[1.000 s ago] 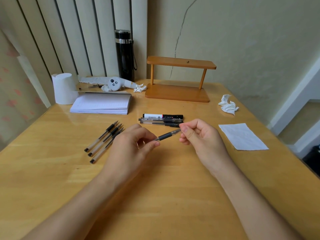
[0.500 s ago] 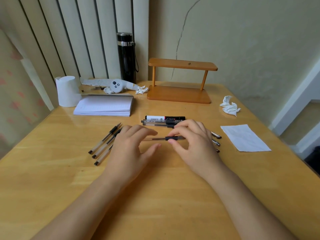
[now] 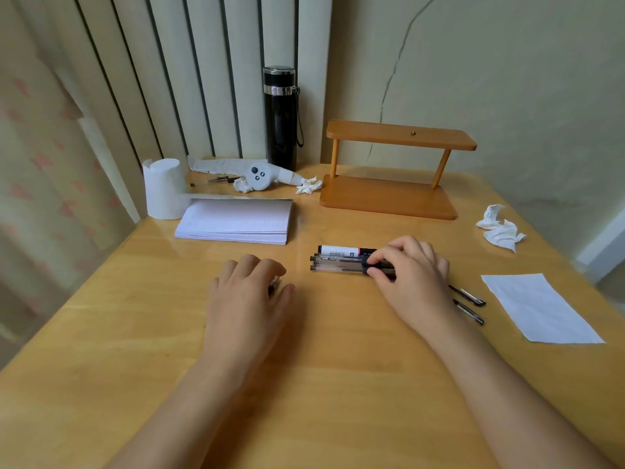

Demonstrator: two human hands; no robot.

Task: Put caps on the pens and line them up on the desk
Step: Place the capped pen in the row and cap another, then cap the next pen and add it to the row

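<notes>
Head view: wooden tabletop [image 3: 304, 384], seen from above w/ both forearms reaching in.

Right hand [image 3: 411, 275] at centre-right, thumb + forefinger pinched on capped end of clear pen [image 3: 341, 269], nearest one in row of pens [image 3: 338, 260]. Row lies parallel, touching side by side, running left-right; white marker w/ black cap [image 3: 341, 249] at far side of row.

Left hand [image 3: 248, 292] palm down at centre-left, fingers curled loosely over something dark at fingertips; mostly hidden, can't tell if gripped or just covered.

Two more pens [image 3: 468, 301] on tabletop just right of right wrist, partly hidden under it, angled toward near right.

White paper sheet [image 3: 541, 308] flat at right, well apart from row. Crumpled tissue [image 3: 500, 228] beyond it.

Far side: small wooden shelf [image 3: 392, 198], black flask [image 3: 280, 120] upright against wall, white paper stack [image 3: 236, 221], tissue roll [image 3: 164, 189] at far left, white controller-like gadget [image 3: 258, 174] near flask base.
</notes>
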